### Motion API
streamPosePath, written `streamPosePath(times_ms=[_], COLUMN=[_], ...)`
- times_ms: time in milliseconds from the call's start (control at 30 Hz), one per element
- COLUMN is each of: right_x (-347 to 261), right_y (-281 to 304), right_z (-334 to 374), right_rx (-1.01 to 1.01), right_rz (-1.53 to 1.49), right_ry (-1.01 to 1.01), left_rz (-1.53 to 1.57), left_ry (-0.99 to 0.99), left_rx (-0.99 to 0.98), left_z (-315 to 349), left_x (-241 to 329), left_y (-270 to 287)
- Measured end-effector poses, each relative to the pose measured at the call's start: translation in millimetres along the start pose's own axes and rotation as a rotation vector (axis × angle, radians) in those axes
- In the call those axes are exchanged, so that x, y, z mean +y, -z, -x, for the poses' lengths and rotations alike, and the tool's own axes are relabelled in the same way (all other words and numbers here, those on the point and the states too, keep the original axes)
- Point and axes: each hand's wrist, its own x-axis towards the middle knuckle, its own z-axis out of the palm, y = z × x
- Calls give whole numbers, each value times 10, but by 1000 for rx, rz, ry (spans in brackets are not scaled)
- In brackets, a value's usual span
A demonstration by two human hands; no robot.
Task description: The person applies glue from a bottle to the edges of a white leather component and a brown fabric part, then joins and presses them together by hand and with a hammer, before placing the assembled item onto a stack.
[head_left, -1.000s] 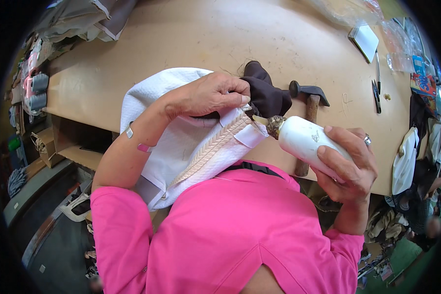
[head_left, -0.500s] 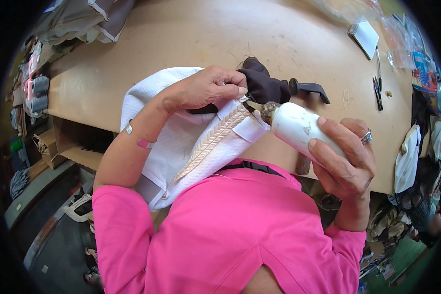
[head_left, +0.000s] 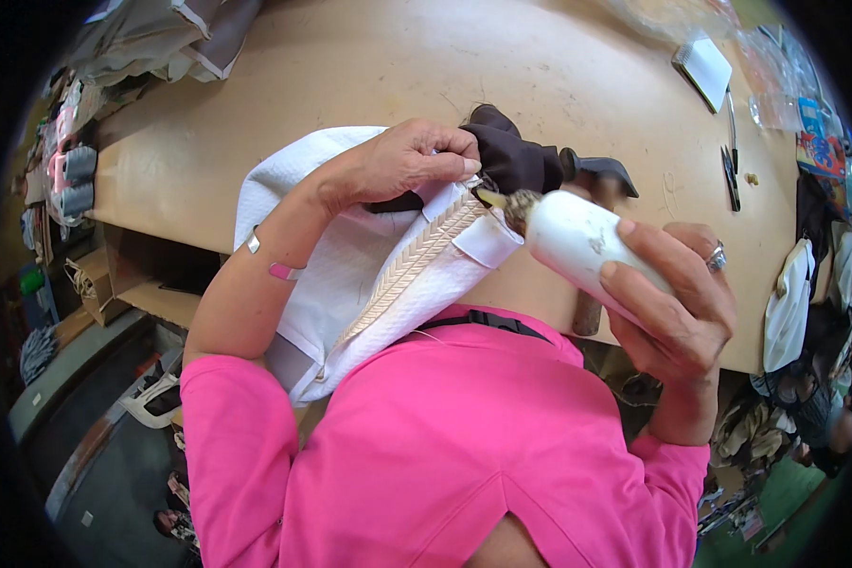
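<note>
My left hand (head_left: 412,163) pinches the upper edge of a white textured fabric piece (head_left: 298,237) with a beige braided trim (head_left: 398,270) along it. Dark brown cloth (head_left: 511,156) bunches just beyond those fingertips. In my right hand (head_left: 677,303) is a white squeeze bottle (head_left: 587,241), tilted so its crusted, yellowish nozzle points left at the end of the trim. The nozzle tip is at or very near the dark opening beside my left fingers; contact cannot be made out. The fabric's lower part rests against my pink top.
A hammer (head_left: 601,175) with a dark head lies on the wooden table (head_left: 369,66) behind the bottle. At the right are a notepad (head_left: 705,71), a pair of small dark snips (head_left: 731,178) and plastic wrapping (head_left: 776,80). Folded grey fabric (head_left: 161,43) sits at the far left.
My right hand has shifted slightly right and down with the bottle. My left hand and the fabric have moved only a little.
</note>
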Motion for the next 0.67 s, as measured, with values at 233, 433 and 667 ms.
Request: streamPosePath(times_ms=[233, 433, 667], right_x=[3, 26, 52], right_y=[32, -34, -64], right_z=[36, 2, -47], right_rx=[-38, -6, 88], right_rz=[52, 58, 47], right_ry=[-57, -38, -52], left_rz=[21, 38, 1], left_ry=[-9, -36, -55], left_rx=[2, 29, 9], left_z=[12, -34, -51], left_x=[19, 14, 0], left_y=[20, 55, 87])
